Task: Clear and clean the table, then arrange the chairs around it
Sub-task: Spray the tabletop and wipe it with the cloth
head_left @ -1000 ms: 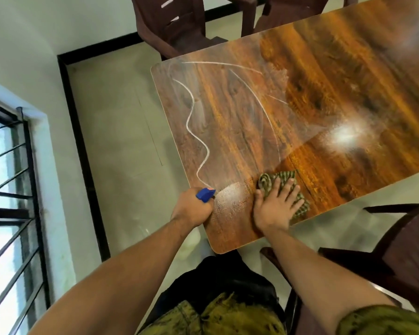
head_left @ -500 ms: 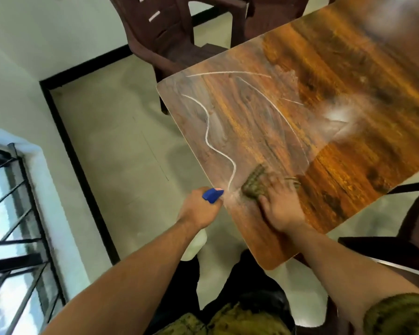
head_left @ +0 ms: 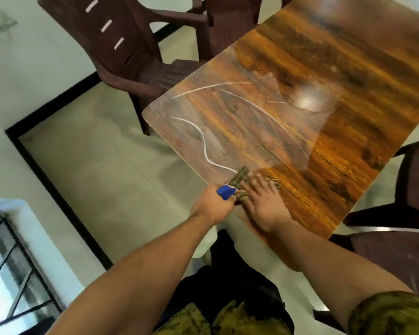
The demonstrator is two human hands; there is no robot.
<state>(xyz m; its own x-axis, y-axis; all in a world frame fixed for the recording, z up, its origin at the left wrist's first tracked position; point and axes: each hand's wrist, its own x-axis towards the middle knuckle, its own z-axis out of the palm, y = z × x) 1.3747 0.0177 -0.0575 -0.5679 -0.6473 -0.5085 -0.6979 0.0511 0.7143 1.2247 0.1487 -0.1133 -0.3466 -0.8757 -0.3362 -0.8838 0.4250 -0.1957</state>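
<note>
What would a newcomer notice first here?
White streaks curl across the left end of the glossy table, which fills the upper right. At its near edge the right hand presses a green cloth flat, and the left hand beside it grips a blue-tipped bottle. A brown chair stands upper left.

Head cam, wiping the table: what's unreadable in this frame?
Head view:
- Bottle: only its blue nozzle is clear; left hand wraps the rest.
- Cloth: motion-blurred, mostly under right hand.
- Table: far end cut off by top and right edges.
- Chair on the right: cut off by right edge.
</note>
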